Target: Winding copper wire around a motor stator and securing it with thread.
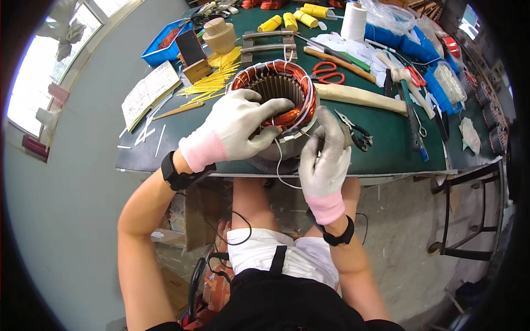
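Observation:
A motor stator (265, 88) with reddish copper windings (301, 83) stands at the table's near edge, its slotted bore facing up. White lacing loops go round the windings. My left hand (243, 124), in a white glove with a pink cuff, is closed on the near left rim of the windings, thumb and forefinger close together. My right hand (327, 151), gloved alike, is at the stator's near right side with fingers bent and closed; what they hold is too small to tell. A white cord (279, 165) hangs from the near rim and runs toward the right hand.
Black-handled pliers (360, 138) lie right of my right hand. Beyond are a wooden mallet (359, 98), red scissors (327, 73), a hammer (408, 99) and a cord spool (354, 23). Leftward are yellow strips (212, 83), a notebook (150, 94) and a blue bin (160, 49).

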A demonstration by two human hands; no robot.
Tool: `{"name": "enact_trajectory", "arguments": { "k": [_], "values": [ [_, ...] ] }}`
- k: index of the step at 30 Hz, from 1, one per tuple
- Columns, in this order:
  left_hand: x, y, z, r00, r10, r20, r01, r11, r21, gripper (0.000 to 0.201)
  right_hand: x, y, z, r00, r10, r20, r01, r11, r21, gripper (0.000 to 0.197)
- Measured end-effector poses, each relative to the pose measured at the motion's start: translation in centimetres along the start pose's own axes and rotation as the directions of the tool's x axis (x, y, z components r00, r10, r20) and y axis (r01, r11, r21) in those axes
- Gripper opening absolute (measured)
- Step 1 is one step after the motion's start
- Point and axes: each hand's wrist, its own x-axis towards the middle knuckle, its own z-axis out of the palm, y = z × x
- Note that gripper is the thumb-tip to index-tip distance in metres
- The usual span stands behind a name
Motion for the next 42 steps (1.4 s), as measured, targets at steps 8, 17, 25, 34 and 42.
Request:
{"name": "enact_trajectory", "arguments": {
  "k": [8,17,25,34,42],
  "values": [
    [0.2,-0.4,0.4,0.997,0.068,-0.037,-0.067,0.998,0.014,0.045,-0.4,-0.5,0.8,0.999,0.038,0.029,-0.039,0.999,0.036,0.058],
    [0.2,-0.5,0.3,0.996,0.031,0.078,-0.028,0.999,-0.042,0.041,-1.7,-0.5,3.1,0.990,-0.144,-0.013,0.142,0.986,-0.091,0.049],
    [-1.1,1.3,0.7,0.949,-0.177,-0.260,0.247,0.930,0.273,0.079,5.8,-1.6,0.8,0.990,0.143,-0.020,-0.117,0.876,0.469,0.031],
    [-1.8,1.9,1.5,0.901,-0.095,-0.424,0.173,0.974,0.148,0.069,2.5,1.2,-3.5,0.926,0.319,0.202,-0.357,0.914,0.190,0.016],
    [-1.5,1.6,1.9,0.969,-0.143,-0.203,0.141,0.990,-0.024,0.015,-1.0,-1.0,-1.8,0.883,0.417,0.217,-0.468,0.735,0.491,0.030]
  ]
}}
